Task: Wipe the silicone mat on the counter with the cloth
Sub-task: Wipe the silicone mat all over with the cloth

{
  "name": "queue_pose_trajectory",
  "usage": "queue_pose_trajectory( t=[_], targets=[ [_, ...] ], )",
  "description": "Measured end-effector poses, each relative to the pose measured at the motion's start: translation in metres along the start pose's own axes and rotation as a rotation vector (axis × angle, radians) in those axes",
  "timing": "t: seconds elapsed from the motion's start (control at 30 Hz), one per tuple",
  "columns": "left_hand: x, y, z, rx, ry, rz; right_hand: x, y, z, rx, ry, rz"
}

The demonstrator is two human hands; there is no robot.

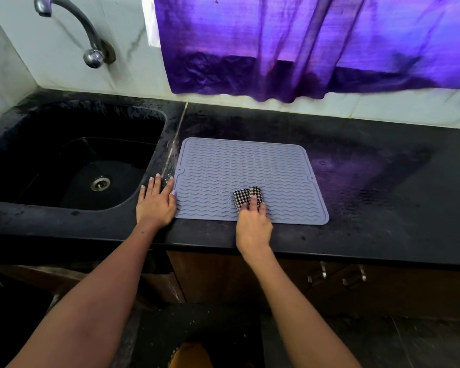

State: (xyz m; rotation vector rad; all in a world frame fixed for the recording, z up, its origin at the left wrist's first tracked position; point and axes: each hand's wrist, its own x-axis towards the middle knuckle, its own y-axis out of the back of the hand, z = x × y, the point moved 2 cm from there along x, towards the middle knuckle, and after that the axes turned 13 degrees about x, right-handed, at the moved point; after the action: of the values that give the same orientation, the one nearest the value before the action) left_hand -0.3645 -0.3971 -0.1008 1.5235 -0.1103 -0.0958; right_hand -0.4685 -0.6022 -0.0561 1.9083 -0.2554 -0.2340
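— Black stone surface (356,235); sink (37,216) set in at left, tap (91,46) above, purple curtain (290,43) behind. Location of silicone mat (245,168)?

— Flat on surface, just right of sink; grey, wavy ribs. Checked cloth (246,195) folded, lying on near part of mat.

— Hands?

— Right hand (252,224) pressing down on cloth, fingers curled over its near edge; left hand (156,201) flat beside mat's left edge, fingers straight and spread, holding nothing.

No text, label, brand, number or sign can be read anywhere in the head view.
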Motion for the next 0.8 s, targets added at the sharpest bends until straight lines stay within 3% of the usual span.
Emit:
queue_pose_trajectory(
  t=[0.2, 0.37, 0.47, 0.57, 0.8],
  targets=[
    [0.002, -0.002, 0.0, -0.007, 0.009, -0.001, 0.002, 0.001, -0.005, -0.071, -0.024, -0.1],
    [0.002, -0.003, 0.0, -0.025, 0.008, 0.011, 0.008, 0.024, -0.012, 0.067, -0.068, -0.076],
    [0.003, -0.004, -0.001, -0.02, 0.012, 0.017, 0.011, 0.022, -0.028, 0.11, 0.045, -0.034],
    [0.003, -0.004, -0.001, -0.015, 0.009, 0.01, 0.006, -0.002, -0.044, 0.053, 0.177, -0.11],
    [0.002, -0.004, 0.0, -0.008, 0.007, 0.0, 0.001, -0.027, -0.046, -0.078, 0.197, -0.102]
  ],
)
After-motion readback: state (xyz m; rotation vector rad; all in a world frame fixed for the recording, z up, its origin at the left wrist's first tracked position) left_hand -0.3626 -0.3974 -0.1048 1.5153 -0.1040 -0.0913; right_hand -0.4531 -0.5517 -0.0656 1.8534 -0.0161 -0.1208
